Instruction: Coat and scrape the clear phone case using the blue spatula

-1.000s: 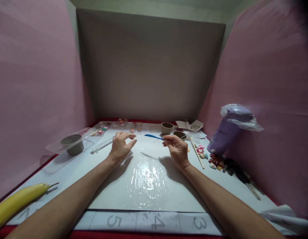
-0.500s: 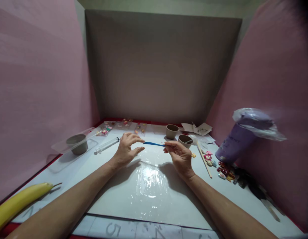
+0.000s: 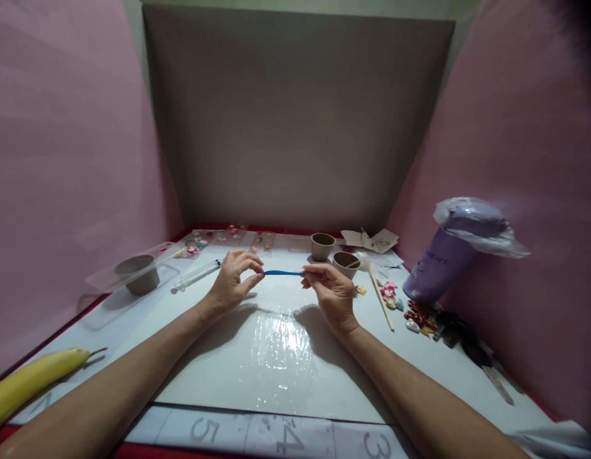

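A slim blue stick, slightly curved, is held level above the white board. My left hand has thumb and fingertips closed on its left end. At the other end, my right hand pinches it between thumb and fingers, which hide that tip. Just beyond my right hand stands a brown cup with a pale stick leaning in it. A second brown cup is behind that one. To the left of my left hand lies a clear syringe.
A grey cup shows through a clear plastic lid at left. A banana lies front left. On the right are a wooden stick, small charms, dark-handled tools and a plastic-topped purple container. Charm packets lie at the back.
My left thumb and fingers have closed onto the blue stick's left end; they were apart before. The whole view has shifted slightly, with everything appearing further left.
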`<state>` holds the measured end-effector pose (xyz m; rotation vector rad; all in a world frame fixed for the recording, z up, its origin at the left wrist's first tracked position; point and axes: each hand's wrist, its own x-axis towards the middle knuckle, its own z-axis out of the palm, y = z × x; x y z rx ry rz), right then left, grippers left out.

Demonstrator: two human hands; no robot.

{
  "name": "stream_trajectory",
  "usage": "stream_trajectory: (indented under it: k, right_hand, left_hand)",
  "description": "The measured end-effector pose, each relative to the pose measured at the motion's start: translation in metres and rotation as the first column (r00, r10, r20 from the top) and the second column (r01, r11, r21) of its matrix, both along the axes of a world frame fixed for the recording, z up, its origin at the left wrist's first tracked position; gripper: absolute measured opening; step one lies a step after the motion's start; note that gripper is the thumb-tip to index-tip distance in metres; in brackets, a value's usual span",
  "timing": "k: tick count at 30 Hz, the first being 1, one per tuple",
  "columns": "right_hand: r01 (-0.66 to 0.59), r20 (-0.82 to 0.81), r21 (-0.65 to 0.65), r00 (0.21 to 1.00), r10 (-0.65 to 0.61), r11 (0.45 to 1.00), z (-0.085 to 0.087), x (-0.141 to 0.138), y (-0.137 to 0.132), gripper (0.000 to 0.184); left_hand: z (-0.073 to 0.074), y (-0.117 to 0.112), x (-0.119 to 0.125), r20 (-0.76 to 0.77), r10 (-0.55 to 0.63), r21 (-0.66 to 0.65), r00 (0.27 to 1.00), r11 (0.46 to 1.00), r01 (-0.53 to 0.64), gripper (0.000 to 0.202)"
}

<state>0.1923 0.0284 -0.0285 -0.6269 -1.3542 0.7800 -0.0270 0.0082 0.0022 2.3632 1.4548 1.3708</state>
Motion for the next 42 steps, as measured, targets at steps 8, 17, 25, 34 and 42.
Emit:
stream_trajectory:
  k: [8, 17, 25, 34, 42]
  right_hand:
    - [-0.001, -0.046, -0.065, 0.999, -0.002, 0.998, 0.002, 0.0, 0.004, 0.009]
    - [0.025, -0.073, -0.092, 0.997, -0.031, 0.995, 0.001, 0.002, 0.011, 0.012]
    - [0.031, -0.049, -0.054, 0.998, -0.034, 0.998, 0.003, 0.004, 0.006, 0.01]
    - [0.051, -0.028, -0.034, 0.998, -0.052, 0.998, 0.003, 0.004, 0.003, 0.009]
    - [0.041, -0.075, 0.004, 0.996, -0.04, 0.999, 0.006, 0.004, 0.0, 0.008]
  left_hand:
    - [0.0, -0.001, -0.001, -0.011, -0.125, -0.095, 0.992, 0.988, 0.123, 0.017]
    - [0.003, -0.001, -0.001, 0.139, -0.065, -0.164, 0.988, 0.982, 0.088, 0.026]
    - [-0.003, -0.001, -0.001, 0.252, -0.008, -0.192, 0.968, 0.98, 0.058, 0.032]
    - [-0.004, -0.007, -0.002, 0.627, 0.081, -0.48, 0.775, 0.823, 0.303, 0.049]
    - [0.002, -0.006, -0.004, 0.784, -0.008, -0.394, 0.62, 0.767, 0.507, 0.035]
